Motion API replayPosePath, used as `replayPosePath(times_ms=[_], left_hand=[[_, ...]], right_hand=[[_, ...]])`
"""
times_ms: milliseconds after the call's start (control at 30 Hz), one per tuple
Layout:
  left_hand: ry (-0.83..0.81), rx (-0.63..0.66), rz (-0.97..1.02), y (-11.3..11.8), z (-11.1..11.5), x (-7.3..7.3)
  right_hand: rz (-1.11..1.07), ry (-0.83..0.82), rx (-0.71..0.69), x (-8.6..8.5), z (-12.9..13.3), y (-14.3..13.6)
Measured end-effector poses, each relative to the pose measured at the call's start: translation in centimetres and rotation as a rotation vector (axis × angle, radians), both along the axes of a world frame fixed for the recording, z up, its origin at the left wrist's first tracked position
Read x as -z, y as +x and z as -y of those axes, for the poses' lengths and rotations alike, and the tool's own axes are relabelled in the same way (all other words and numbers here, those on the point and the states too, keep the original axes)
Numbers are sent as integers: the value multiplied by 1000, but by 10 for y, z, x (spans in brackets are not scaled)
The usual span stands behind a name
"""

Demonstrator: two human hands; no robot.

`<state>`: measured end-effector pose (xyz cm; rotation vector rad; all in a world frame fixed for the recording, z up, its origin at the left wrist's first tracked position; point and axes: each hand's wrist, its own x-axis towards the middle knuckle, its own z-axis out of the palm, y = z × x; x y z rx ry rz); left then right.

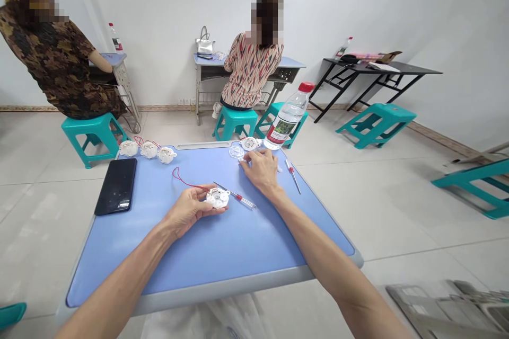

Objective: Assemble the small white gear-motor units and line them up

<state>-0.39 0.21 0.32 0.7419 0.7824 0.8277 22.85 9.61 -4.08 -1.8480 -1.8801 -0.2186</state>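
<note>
My left hand (190,208) grips a round white plastic casing (217,198) by its edge, with the thumb on top. Its inner parts show, and a red cord (178,176) trails from it to the left. Behind it a screwdriver (238,197) with a clear and red handle lies on the desk. My right hand (261,169) is at the desk's far edge, its fingers bent down with the tips together. Whatever they pinch is too small to make out. By those fingertips lie a clear plastic disc (236,152) and another white casing (249,143).
Three white casings (149,149) sit at the desk's far left corner, above a black phone (116,186). A water bottle (288,116) stands at the far right corner; a second screwdriver (293,176) lies near the right edge. Two people sit on green stools (234,121) ahead.
</note>
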Motion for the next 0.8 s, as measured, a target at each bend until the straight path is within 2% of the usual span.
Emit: replayPosePath(times_ms=[233, 433, 600, 800], left_hand=[[3, -6, 6, -1, -1, 0], [-2, -18, 0, -2, -1, -1], [-3, -27, -8, -1, -1, -1], [-1, -25, -12, -3, -1, -2]], right_hand=[[-77, 10, -48, -2, 3, -1], [-340, 18, -112, -13, 11, 2], [-549, -45, -243, -23, 22, 6], [-1180, -373, -522, -33, 39, 1]])
